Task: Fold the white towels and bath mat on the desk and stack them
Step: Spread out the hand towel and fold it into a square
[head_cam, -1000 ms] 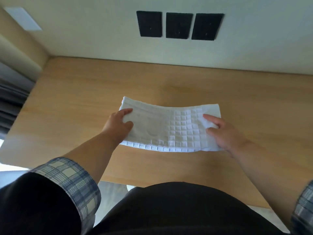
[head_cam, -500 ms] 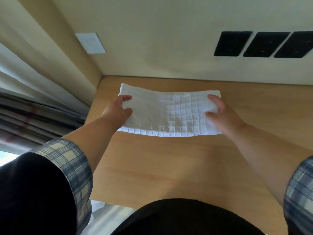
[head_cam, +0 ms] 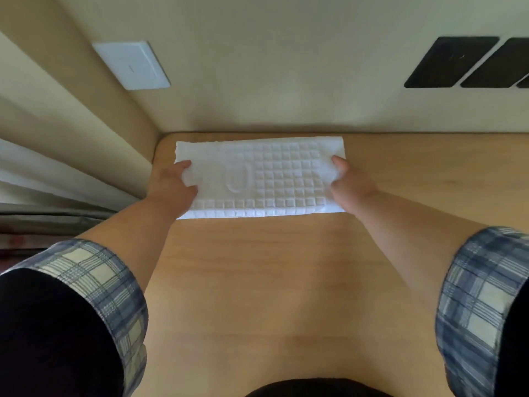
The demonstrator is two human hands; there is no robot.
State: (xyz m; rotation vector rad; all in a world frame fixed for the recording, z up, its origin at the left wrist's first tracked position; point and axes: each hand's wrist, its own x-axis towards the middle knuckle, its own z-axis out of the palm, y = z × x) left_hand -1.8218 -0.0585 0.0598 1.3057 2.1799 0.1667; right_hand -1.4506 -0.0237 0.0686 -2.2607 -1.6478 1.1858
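**Trainee:** Where is the bath mat [head_cam: 259, 179] located?

**Instructor:** It lies in the far left corner of the desk [head_cam: 286, 282], folded into a long strip. Its far edge is close to the wall [head_cam: 272, 81]. Layered edges show along the near side.

**Trainee:** What does the placing step require?

**Instructor:** Judging by the layout, the person should set both ends down level and keep the layers aligned. Release should come only once the strip sits flat. A square base should keep the stack to come stable; an uneven release could skew the top layer.

**Trainee:** What is the state of the fingers?

**Instructor:** The left hand [head_cam: 171, 186] grips the left end, thumb on top. The right hand [head_cam: 347, 186] grips the right end the same way. The remaining fingers of both hands are hidden under the cloth, so their spread cannot be told. Each hand pinches the mat and holds nothing else.
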